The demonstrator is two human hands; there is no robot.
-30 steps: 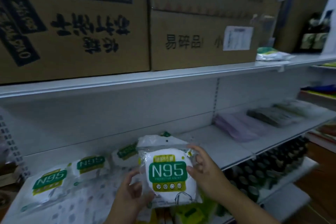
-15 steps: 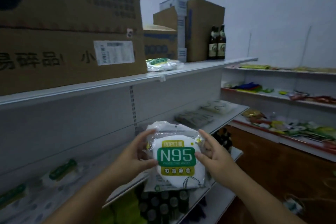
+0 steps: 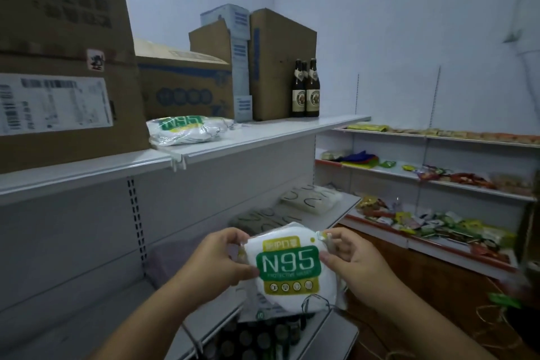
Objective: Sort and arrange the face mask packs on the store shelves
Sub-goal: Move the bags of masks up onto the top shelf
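Held in front of the chest, between both hands: one N95 mask pack (image 3: 289, 269), label side toward the camera and upright. Pinched at its upper left edge by the left hand (image 3: 217, 260), thumb on the front, other fingers behind. Gripped on the opposite edge by the right hand (image 3: 352, 260), fingers curled round the crinkled corner of the plastic bag. Raised in the air, clear of the middle shelf (image 3: 336, 213) behind it and well below the top shelf (image 3: 263, 137).

Probably meant to join the other N95 pack (image 3: 187, 128), lying flat and upside down on the top shelf, just beside the large cardboard box (image 3: 67, 82) and in front of the smaller box (image 3: 184, 88). Best lifted with both hands, kept level, then laid down beside or upon that pack with the label in one direction. Wise also to turn the lying pack, so that both could be read the same way. Soft, slippery plastic, in my judgement: better held by the mask body than by the loose corner. Some care needed near the beer bottles (image 3: 305, 89), standing farther along the same shelf, well apart from the pack. Grey and white mask packs (image 3: 309, 200) lay on the middle shelf, sorted separately.
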